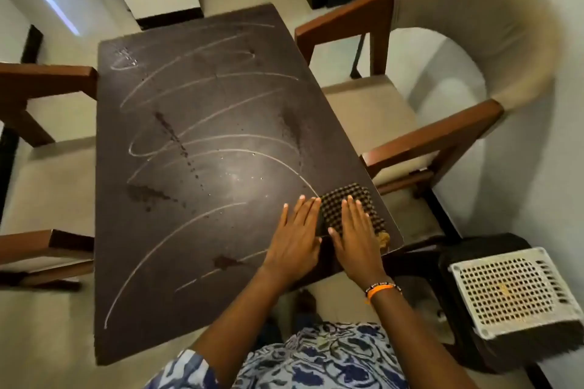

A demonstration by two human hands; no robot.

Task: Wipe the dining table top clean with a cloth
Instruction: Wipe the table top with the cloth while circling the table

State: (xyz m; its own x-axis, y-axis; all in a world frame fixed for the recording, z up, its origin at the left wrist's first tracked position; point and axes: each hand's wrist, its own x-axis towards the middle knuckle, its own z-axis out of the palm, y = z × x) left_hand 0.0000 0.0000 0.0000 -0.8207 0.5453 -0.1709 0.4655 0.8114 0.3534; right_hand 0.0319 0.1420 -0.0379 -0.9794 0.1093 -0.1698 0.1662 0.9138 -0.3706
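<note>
Two hands lie flat on our dark brown rectangular table [196, 186] in the head view, at its near right corner. Our right hand [355, 235] presses with straight fingers on the dark checked woven cloth [350, 199], which sits folded against the table's right edge, a tan corner peeking out beneath. Our left hand [298, 235] rests flat just beside it, fingertips touching the cloth's left border; neither hand curls around anything.

Pale curved streaks [202, 142] sweep across most of the top, and dark wet-looking smears [143, 193] and specks remain toward the left and centre, so we judge the wiping far from finished.

To do this pass well, we should keep our palms flat and pressure even, push the cloth leftward in overlapping strokes through the smears, and refold to a fresh face if it starts leaving streaks. We should mind the edge beside the wooden cushioned armchair [410, 123], where the cloth could slip off.
</note>
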